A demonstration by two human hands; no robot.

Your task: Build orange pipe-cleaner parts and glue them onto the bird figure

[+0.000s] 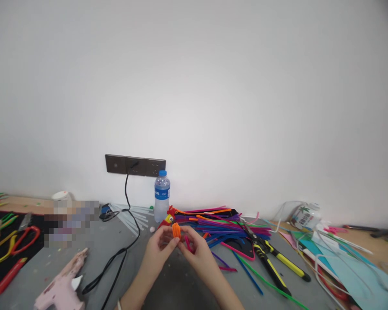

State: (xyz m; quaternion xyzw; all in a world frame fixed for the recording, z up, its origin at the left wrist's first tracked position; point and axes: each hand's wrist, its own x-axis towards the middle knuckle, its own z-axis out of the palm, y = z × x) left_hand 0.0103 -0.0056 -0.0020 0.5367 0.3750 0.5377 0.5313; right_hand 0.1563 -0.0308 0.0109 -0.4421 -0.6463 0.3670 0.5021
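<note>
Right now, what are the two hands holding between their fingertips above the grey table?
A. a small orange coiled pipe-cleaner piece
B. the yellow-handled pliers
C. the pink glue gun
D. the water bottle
A: the left hand and right hand pinch the orange coiled pipe-cleaner piece; the glue gun, water bottle and pliers lie untouched.

orange coil point(176, 230): fuzzy, matt pipe-cleaner pile
pipe cleaners point(220, 221): fuzzy, matt, many colours
water bottle point(162, 196): clear glossy plastic
glue gun point(61, 286): pink smooth plastic
pliers point(271, 258): yellow-black matt grips
table point(177, 288): grey, matt, smooth
</note>
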